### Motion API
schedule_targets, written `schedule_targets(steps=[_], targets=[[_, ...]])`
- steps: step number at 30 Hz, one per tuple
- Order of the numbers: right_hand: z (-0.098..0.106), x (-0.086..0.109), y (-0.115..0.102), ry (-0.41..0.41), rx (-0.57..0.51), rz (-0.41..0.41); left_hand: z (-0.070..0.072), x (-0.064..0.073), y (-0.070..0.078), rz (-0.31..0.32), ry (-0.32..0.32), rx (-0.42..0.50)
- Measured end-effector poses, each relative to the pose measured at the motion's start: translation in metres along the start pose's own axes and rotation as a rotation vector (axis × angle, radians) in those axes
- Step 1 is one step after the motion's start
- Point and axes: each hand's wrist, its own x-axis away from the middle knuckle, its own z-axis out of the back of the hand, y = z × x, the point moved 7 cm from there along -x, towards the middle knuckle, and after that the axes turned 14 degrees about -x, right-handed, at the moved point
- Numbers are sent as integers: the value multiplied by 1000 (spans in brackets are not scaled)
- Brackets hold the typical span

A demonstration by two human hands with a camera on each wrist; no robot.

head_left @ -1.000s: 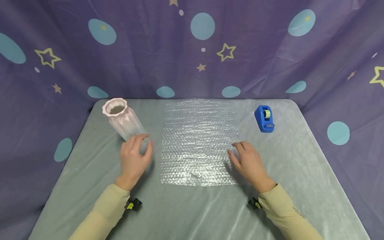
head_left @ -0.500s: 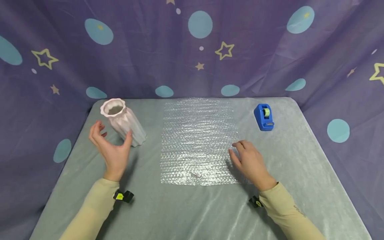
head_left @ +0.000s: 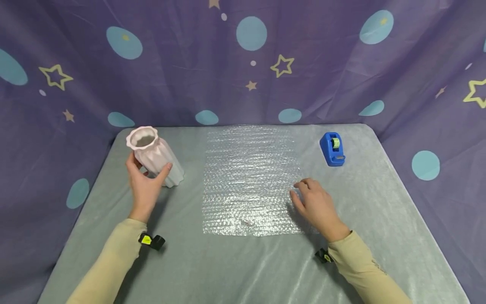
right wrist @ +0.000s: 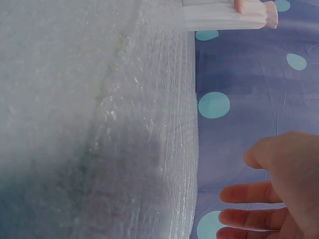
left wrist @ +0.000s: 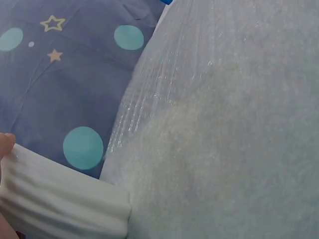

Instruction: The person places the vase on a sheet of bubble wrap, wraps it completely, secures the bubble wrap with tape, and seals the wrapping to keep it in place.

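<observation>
A pale pink-to-white fluted vase [head_left: 157,156] with a scalloped rim stands upright at the left of the table. My left hand [head_left: 143,190] holds its body, thumb on the near right side and fingers curving round the left, partly hidden behind it. In the left wrist view the vase [left wrist: 70,199] lies across the lower left corner with a fingertip on it. A clear sheet of bubble wrap [head_left: 247,181] is spread flat in the middle. Over its right edge hovers my right hand [head_left: 317,207], fingers loosely bent and holding nothing; the right wrist view shows those fingers [right wrist: 251,193] apart.
A blue tape dispenser [head_left: 332,150] with a yellow-green roll stands at the back right of the table. The table [head_left: 228,270] has a grey-green cloth cover. A purple curtain [head_left: 171,84] with stars and dots hangs close behind and at both sides.
My left hand has moved left from in front of the vase, opened wide beside it, then closed round its body. The right hand stays nearly still.
</observation>
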Motion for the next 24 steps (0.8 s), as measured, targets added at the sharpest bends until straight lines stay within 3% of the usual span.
schedule_targets(steps=[6, 12, 24], targets=[[0, 1, 1, -16, 9, -4, -1, -1, -4, 29, -14, 3], [-1, -1, 1, -21, 13, -17, -1, -3, -3, 36, 28, 29], [0, -3, -2, -20, 17, -6, 1, 0, 4, 46, 36, -13]])
